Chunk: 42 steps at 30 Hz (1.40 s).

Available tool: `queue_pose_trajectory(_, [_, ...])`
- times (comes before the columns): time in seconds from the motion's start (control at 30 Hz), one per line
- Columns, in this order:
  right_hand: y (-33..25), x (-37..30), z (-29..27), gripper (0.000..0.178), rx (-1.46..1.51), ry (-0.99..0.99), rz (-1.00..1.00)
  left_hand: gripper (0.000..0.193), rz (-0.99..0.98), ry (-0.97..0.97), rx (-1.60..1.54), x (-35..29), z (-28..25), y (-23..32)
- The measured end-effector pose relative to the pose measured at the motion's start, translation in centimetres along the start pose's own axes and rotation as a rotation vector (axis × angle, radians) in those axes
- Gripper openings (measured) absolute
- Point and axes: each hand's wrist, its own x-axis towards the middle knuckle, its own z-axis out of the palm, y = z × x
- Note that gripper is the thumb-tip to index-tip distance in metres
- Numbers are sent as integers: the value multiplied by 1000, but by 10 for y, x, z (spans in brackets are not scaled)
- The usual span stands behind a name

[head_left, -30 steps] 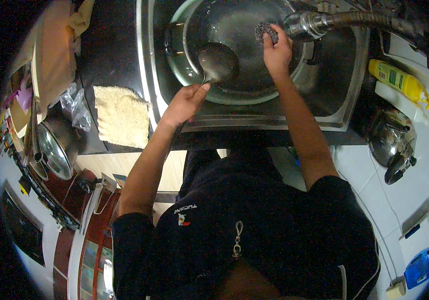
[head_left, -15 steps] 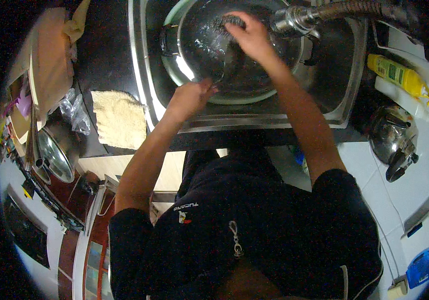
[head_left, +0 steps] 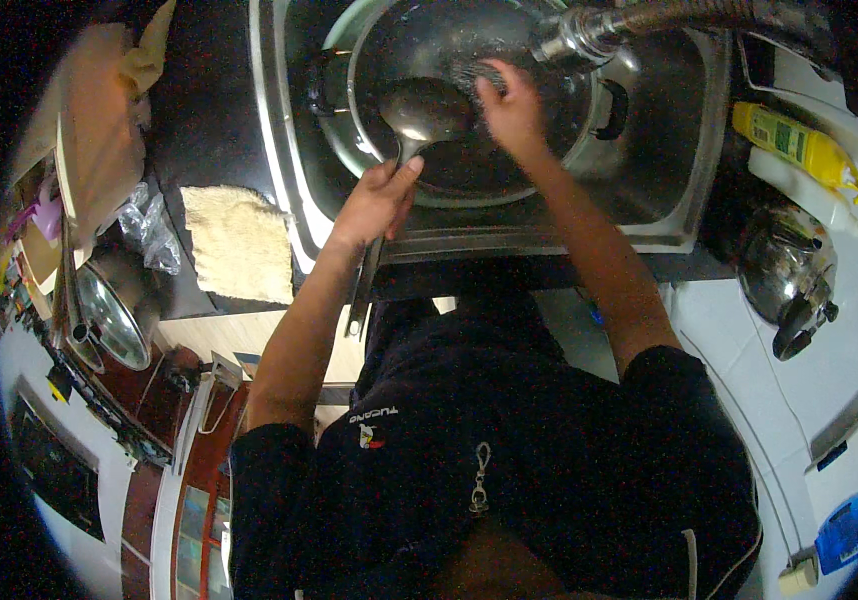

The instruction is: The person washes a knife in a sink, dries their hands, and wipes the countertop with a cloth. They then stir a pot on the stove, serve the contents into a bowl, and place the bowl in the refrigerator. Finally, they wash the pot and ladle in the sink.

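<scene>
My left hand [head_left: 379,200] is closed round the handle of a metal ladle [head_left: 423,112]. The ladle's bowl is held over a dark wok [head_left: 489,170], its handle end reaching back past the sink's front edge. Just right of the bowl, my right hand [head_left: 517,115] grips a grey steel-wool scrubber [head_left: 467,73], somewhat blurred and partly hidden by the fingers. The wok rests in a pale green basin [head_left: 341,140] inside the steel sink [head_left: 509,240]. A metal faucet spout [head_left: 564,42] hangs over the wok at the right.
A cream cloth [head_left: 237,243] and a crumpled clear plastic bag [head_left: 149,230] lie left of the sink. On the right are a yellow bottle [head_left: 794,145] and a shiny kettle [head_left: 784,265]. A glass lid [head_left: 114,315] is at the far left.
The ladle has been raised out of the wok into plain view, and my left hand has shifted lower on the picture. My right hand has moved down and right with the scrubber, nearer the ladle.
</scene>
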Motion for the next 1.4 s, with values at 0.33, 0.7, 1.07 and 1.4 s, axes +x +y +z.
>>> queue_pose_trajectory(0.33, [50, 15, -24, 37, 323, 168, 308, 33, -53, -401, -665, 45, 16, -4])
queue_pose_trajectory(0.7, [46, 3, -48, 39, 184, 241, 357, 18, -79, 39, -503, 112, 44, -19])
queue_pose_trajectory(1.07, [61, 12, -43, 35, -107, 184, 109, 18, 3, -27, -3, 45, 14, 13])
queue_pose_trajectory(1.4, [16, 9, -16, 31, -431, -192, 45, 42, 652, 539, 576, -40, -30, 14])
